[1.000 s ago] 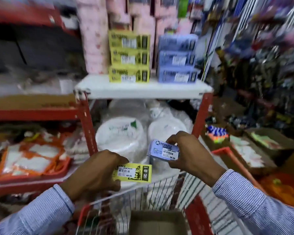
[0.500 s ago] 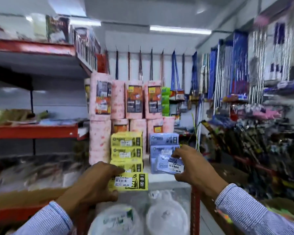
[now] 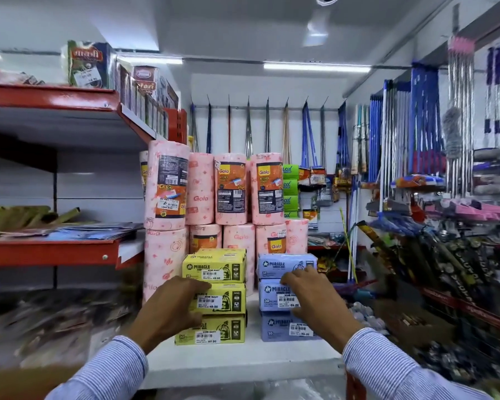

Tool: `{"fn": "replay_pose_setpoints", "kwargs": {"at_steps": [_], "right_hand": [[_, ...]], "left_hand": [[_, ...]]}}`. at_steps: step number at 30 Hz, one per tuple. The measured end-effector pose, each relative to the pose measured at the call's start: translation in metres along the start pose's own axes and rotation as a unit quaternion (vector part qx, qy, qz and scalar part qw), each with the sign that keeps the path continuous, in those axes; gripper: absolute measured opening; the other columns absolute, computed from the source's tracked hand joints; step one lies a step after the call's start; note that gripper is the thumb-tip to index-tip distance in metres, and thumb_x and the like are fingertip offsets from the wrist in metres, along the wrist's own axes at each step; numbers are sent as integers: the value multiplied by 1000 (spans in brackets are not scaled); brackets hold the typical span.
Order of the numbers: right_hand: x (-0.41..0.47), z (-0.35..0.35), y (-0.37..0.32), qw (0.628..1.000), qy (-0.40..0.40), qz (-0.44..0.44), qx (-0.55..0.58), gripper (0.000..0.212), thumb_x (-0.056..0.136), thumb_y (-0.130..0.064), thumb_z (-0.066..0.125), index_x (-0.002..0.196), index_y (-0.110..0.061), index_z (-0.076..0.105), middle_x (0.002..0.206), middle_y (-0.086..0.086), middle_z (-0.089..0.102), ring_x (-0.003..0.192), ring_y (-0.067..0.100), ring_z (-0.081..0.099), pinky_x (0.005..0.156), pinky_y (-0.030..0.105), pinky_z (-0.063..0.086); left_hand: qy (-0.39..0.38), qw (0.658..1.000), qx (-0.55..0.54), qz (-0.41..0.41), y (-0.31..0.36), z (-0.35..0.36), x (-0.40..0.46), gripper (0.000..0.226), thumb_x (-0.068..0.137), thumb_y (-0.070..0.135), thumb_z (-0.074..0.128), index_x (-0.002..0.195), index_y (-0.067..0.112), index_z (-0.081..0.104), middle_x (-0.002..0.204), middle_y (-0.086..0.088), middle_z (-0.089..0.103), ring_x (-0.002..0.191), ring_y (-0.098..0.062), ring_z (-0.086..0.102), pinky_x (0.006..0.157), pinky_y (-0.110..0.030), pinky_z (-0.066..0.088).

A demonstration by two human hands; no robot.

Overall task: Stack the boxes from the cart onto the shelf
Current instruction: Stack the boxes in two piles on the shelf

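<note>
On the white shelf [image 3: 243,359] stand two stacks of boxes, a yellow stack [image 3: 214,265] and a blue stack [image 3: 283,264] to its right. My left hand [image 3: 171,307] grips the left end of a yellow box [image 3: 225,298], held in front of the yellow stack at mid height. A blue box [image 3: 272,297] is in my right hand [image 3: 315,301], fingers over its top and right side, close against the blue stack. Each held box hides part of the stack behind it. The cart is out of view.
Pink kitchen towel rolls [image 3: 231,189] stand two high right behind the stacks. Red shelves [image 3: 49,252] with goods run along the left. Mops and brooms [image 3: 416,134] hang on the right, with packed racks below them.
The view rose from the cart to the shelf. Both hands carried their boxes up and forward, from below the shelf edge to the fronts of the two stacks.
</note>
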State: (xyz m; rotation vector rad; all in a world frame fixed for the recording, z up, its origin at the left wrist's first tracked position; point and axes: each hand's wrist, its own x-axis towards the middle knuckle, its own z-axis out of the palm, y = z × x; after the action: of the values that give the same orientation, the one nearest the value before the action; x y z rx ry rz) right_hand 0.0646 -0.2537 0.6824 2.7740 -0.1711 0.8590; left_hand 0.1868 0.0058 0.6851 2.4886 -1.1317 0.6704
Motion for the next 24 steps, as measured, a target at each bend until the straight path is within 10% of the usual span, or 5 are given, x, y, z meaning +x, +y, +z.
{"fn": "replay_pose_setpoints", "kwargs": {"at_steps": [20,24], "right_hand": [[-4,20,-1,1000,-1,3,23,42,81,-13,75,119,-21,57,111,-2,68,103,21,49,85,38,48],[-18,17,-5,1000,4,10,3,52,87,-21,71,134,-22,49,132,0,61,119,24,48,92,40,45]], "left_hand": [[-11,1000,6,-4,-8,13,-5,40,88,18,70,127,21,61,132,-5,67,116,-23,65,97,-38,55],[17,998,44,29,-2,19,-24,68,91,34,66,150,19,37,160,-5,34,148,-25,30,120,-42,30]]}}
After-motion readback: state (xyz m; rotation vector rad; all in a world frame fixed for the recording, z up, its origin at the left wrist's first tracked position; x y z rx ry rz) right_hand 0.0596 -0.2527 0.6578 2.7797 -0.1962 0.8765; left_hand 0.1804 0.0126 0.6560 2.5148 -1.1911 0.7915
